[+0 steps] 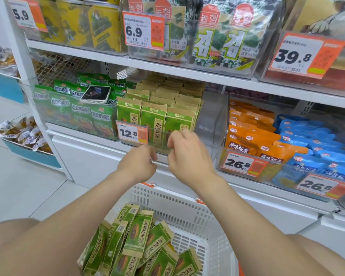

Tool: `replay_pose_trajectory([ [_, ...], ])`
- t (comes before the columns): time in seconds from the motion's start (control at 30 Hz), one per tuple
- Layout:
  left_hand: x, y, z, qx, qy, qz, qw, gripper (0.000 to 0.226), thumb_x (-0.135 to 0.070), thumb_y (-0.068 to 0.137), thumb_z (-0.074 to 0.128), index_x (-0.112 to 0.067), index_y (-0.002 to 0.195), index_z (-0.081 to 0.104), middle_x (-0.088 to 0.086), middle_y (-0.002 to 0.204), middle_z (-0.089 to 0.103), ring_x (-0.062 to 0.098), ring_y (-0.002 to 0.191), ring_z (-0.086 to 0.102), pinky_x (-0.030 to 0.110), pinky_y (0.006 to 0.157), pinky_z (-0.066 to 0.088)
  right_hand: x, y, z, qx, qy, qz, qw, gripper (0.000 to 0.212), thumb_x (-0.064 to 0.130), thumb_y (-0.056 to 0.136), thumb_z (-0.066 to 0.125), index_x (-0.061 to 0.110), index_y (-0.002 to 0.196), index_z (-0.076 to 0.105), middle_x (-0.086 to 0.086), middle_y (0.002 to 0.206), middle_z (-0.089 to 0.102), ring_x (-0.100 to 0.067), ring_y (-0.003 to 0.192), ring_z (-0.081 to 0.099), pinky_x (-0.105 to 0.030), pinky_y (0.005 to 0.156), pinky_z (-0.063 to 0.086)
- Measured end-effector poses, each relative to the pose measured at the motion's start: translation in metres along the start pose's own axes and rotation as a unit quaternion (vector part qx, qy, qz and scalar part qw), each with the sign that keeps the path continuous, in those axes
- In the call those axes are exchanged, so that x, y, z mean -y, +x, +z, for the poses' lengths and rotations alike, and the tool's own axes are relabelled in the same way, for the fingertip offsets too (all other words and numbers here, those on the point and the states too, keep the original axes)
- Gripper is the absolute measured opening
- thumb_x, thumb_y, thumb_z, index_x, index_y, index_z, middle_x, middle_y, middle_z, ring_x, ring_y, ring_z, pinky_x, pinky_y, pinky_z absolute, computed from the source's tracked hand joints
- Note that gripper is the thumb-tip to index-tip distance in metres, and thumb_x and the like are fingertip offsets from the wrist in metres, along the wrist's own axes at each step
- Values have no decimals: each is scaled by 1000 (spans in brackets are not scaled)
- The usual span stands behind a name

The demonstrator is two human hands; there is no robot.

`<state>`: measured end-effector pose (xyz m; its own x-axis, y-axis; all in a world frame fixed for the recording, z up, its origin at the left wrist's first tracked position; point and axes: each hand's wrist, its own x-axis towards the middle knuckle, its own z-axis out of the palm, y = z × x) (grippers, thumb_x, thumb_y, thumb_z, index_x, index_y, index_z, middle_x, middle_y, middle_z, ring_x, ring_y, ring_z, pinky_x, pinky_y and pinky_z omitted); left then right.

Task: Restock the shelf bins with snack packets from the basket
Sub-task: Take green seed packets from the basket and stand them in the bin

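Observation:
Green and kraft-paper seed packets (153,118) stand in rows in a clear shelf bin (210,120) on the middle shelf. The right part of that bin is bare. More of the same packets (136,235) lie piled in a white plastic basket (187,199) below, between my forearms. My left hand (138,163) and my right hand (187,154) hover side by side in front of the bin's front wall. The fingers of both hang loosely curled, and neither holds a packet. The right hand covers the lower part of the front-right packet.
A phone (96,94) lies on green vegetable-crisp packets (74,108) in the bin to the left. Orange packets (251,134) and blue packets (315,140) fill bins to the right. Seaweed packs (223,36) sit on the shelf above. A price tag (132,134) hangs on the bin front.

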<state>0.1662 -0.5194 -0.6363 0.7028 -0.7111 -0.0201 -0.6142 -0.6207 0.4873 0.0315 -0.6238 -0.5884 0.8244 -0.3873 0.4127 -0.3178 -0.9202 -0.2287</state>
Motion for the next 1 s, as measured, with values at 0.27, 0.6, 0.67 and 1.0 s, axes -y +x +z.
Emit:
replay_pose_trajectory([
  [0.27, 65, -13, 36, 309, 192, 15, 931, 42, -34, 103, 54, -26, 144, 57, 3, 146, 56, 24, 130, 56, 38, 109, 46, 18, -35, 60, 324, -64, -80, 940, 22, 17, 93, 56, 15, 114, 63, -12, 112, 63, -35, 105, 61, -40, 77, 52],
  [0.6, 111, -33, 107, 410, 359, 53, 837, 48, -1, 96, 50, -17, 141, 59, 5, 125, 65, 26, 107, 66, 36, 79, 55, 27, -64, 116, 447, -87, -98, 885, 13, 2, 90, 55, 15, 87, 55, -2, 84, 57, -24, 77, 63, -39, 68, 59],
  [0.67, 121, -33, 122, 413, 387, 75, 821, 56, 1, 93, 55, -24, 144, 58, 3, 137, 62, 27, 116, 66, 39, 85, 58, 23, -66, 118, 461, -88, -99, 878, 12, 4, 93, 56, 16, 92, 52, -3, 88, 57, -24, 80, 63, -41, 74, 60],
  [1.0, 124, -41, 154, 454, 446, 114, 763, 40, -10, 100, 59, -15, 140, 58, 3, 132, 59, 24, 99, 62, 36, 78, 51, 11, -61, 124, 487, -75, -76, 867, 32, 5, 96, 54, 13, 126, 61, -5, 104, 64, -23, 85, 67, -39, 75, 62],
])
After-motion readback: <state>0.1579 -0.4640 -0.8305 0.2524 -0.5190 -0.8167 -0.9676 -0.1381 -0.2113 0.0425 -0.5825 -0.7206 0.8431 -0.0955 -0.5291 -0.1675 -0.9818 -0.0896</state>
